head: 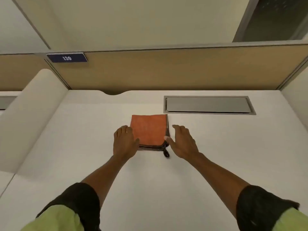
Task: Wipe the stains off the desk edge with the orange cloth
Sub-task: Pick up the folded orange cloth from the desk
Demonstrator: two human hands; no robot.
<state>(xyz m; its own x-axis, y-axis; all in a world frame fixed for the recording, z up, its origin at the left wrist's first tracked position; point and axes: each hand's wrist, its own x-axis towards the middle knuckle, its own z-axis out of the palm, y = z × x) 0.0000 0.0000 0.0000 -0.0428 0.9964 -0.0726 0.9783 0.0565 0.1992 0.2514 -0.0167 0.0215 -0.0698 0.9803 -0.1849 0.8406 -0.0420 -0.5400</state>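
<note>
An orange cloth (149, 130), folded into a neat square with a dark trim and a small black loop at its near right corner, lies flat in the middle of the white desk (216, 147). My left hand (124, 141) rests on the desk against the cloth's left edge, fingers spread. My right hand (182, 141) hovers at the cloth's right edge, fingers apart, its thumb touching the near right corner. Neither hand has lifted the cloth. No stains show on the desk surface in this view.
A grey metal cable hatch (209, 105) is set into the desk behind and right of the cloth. A tan partition (166, 70) with a blue plate reading 139 (66, 57) closes the back. A white rounded divider (31, 114) stands at the left.
</note>
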